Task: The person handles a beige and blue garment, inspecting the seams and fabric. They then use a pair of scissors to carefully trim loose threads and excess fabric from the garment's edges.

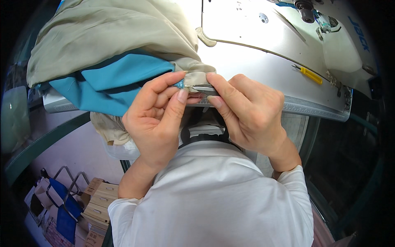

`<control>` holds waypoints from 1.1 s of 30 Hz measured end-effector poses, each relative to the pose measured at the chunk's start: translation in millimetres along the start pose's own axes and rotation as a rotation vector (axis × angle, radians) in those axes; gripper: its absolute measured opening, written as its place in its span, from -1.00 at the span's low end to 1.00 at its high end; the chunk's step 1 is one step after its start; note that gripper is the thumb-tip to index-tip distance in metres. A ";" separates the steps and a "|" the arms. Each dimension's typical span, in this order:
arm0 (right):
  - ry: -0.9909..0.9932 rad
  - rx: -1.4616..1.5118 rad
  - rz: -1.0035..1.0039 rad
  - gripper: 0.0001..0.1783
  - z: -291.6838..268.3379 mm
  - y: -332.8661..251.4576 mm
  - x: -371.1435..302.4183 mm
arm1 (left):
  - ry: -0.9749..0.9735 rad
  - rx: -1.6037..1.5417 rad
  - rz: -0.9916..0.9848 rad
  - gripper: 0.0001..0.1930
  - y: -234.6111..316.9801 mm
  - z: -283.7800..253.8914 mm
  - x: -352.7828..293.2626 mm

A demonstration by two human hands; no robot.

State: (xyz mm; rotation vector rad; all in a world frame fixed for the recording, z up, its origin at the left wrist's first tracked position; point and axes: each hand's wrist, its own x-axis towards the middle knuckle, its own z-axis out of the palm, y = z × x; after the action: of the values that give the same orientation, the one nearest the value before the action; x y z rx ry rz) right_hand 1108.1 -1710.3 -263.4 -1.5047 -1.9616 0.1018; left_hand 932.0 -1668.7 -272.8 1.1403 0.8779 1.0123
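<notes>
My left hand (158, 111) pinches the edge of a garment between thumb and fingertips, where its beige cloth (119, 31) meets a teal-blue part (127, 78). Close against it, my right hand (247, 107) is closed on small metal thread snips (204, 88). Their pointed end lies at the pinched seam, and the rest is hidden in my fingers. A few loose thread ends show there. Most of the garment lies heaped on the table to the left, and some beige cloth hangs over the front edge.
A sewing machine (343, 45) stands at the far right of the white table (242, 61). A yellow-handled seam ripper (310, 75) lies on the right side. A ruler strip (317, 110) runs along the front edge. Below left are wooden drawers (103, 199) and a blue chair (66, 218).
</notes>
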 end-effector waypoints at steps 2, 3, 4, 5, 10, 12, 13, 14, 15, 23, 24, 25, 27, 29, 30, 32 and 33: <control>-0.003 -0.001 0.004 -0.66 0.1 0.0 -0.2 | 0.000 0.003 0.003 -0.73 0.0 0.0 -0.4; -0.006 -0.004 0.003 -0.67 -0.1 0.0 -0.4 | 0.000 0.017 0.014 -0.74 -0.1 0.2 -0.7; -0.008 -0.006 0.002 -0.67 -0.4 -0.1 -0.7 | -0.001 0.031 0.026 -0.74 -0.2 0.6 -1.1; -0.014 -0.011 0.000 -0.67 -0.5 0.2 -0.4 | -0.001 0.045 0.035 -0.74 -0.8 0.6 -0.9; -0.046 -0.003 0.006 -0.67 -5.0 -0.5 3.0 | 0.003 0.065 0.050 -0.74 -2.3 0.9 -0.7; -0.061 -0.017 -0.013 -0.68 -6.9 -0.2 5.0 | 0.003 0.070 0.046 -0.74 -2.1 0.6 -0.9; -0.069 -0.023 -0.023 -0.68 -7.5 0.4 5.7 | 0.002 0.068 0.042 -0.74 -2.0 0.5 -0.8; -0.069 -0.023 -0.034 -0.68 -7.7 1.4 6.0 | 0.000 0.065 0.038 -0.74 -1.7 0.6 -0.5; -0.069 -0.024 -0.045 -0.69 -7.9 2.6 6.3 | -0.002 0.065 0.031 -0.74 -1.2 0.5 -0.4; -0.120 0.012 -0.078 -0.71 -12.0 6.9 12.0 | -0.008 0.056 0.009 -0.75 -0.6 -1.4 -0.1; -0.127 0.016 -0.081 -0.71 -12.1 7.7 12.2 | -0.004 0.036 0.003 -0.75 -0.3 -0.9 0.2; -0.134 0.021 -0.085 -0.72 -12.1 8.2 12.4 | 0.000 0.017 -0.002 -0.76 0.2 0.1 0.6; -0.140 0.031 -0.082 -0.73 -12.0 8.3 13.1 | -0.006 -0.002 -0.008 -0.76 0.5 0.2 1.2; -0.146 0.041 -0.080 -0.74 -12.0 8.6 13.5 | -0.023 0.000 -0.008 -0.76 0.7 -1.2 1.6; -0.148 0.046 -0.079 -0.74 -12.1 9.0 13.5 | -0.026 0.003 -0.010 -0.76 0.5 -1.7 1.8; -0.152 0.054 -0.077 -0.74 -12.2 9.6 13.4 | -0.033 0.009 -0.013 -0.76 -0.3 -2.4 1.9; -0.154 0.057 -0.077 -0.74 -12.2 9.9 13.4 | -0.028 0.005 -0.014 -0.76 -0.8 -2.2 1.6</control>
State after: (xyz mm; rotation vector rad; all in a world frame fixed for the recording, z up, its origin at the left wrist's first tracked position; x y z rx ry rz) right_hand 1121.2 -1699.0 -252.2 -1.4195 -2.1168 0.2452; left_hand 930.6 -1666.6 -274.1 1.1479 0.8657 0.9812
